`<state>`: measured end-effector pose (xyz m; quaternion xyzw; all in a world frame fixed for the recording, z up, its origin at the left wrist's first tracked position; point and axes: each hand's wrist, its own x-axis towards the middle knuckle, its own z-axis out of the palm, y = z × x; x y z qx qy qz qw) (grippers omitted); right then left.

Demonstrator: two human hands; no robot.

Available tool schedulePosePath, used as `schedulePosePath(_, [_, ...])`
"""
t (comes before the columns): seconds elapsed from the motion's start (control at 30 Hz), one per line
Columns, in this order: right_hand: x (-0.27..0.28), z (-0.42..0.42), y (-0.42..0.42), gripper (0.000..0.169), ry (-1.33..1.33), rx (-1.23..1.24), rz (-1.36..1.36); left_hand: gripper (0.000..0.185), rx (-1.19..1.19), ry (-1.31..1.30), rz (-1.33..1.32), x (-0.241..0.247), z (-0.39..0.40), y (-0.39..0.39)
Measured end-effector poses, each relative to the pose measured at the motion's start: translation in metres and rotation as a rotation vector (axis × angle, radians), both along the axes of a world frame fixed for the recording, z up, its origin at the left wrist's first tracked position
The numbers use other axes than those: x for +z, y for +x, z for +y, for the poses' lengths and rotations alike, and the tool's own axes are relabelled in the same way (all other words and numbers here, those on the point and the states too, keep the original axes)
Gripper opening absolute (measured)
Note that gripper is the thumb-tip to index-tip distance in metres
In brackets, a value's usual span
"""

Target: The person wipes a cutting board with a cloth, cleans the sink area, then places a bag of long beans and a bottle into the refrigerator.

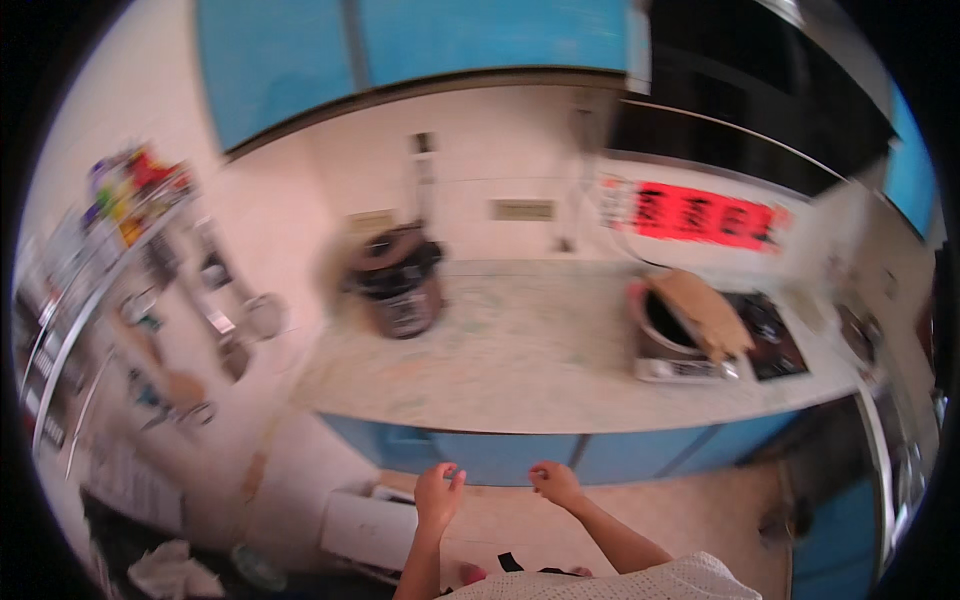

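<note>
My left hand [437,495] is held low in front of me, thumb apart from loosely curled fingers, and I see nothing in it. To its right, my right hand [555,484] hovers with bent fingers and no visible object. Both are apart from the blue base cabinets [510,454] beyond them. Above those runs a pale countertop [510,360]. On it, at left, stands a dark, lidded electric cooker [405,296], blurred. At right, a round pot [664,326] sits on a light-coloured appliance [679,370], partly covered by a brown sheet or bag [697,307].
Blue wall cabinets [487,37] and a black range hood [750,90] overhang the counter. A dark hob [765,330] lies right of the pot. At left, a rack [82,337] carries packets, with utensils hanging nearby. A white box [367,529] stands low beside my left arm.
</note>
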<state>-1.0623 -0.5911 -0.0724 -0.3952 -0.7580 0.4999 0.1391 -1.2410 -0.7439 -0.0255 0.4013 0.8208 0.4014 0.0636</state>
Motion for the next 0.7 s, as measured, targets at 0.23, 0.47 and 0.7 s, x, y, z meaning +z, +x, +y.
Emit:
schedulePosePath(0.23, [-0.025, 0.017, 0.364, 0.019, 0.045, -0.824, -0.178, 0.024, -0.649, 0.059, -0.149, -0.013, 0.161, 0.255])
schedulePosePath(0.47, [-0.012, -0.054, 0.478, 0.023, -0.153, -1.379, 0.049, 0.020, -1.118, 0.037, -0.117, 0.009, 0.216, 0.417])
schedulePosePath(0.7, [-0.027, -0.072, 0.522, 0.020, -0.151, -1.699, 0.150, 0.021, -1.403, -0.023, -0.160, 0.001, 0.285, 0.519])
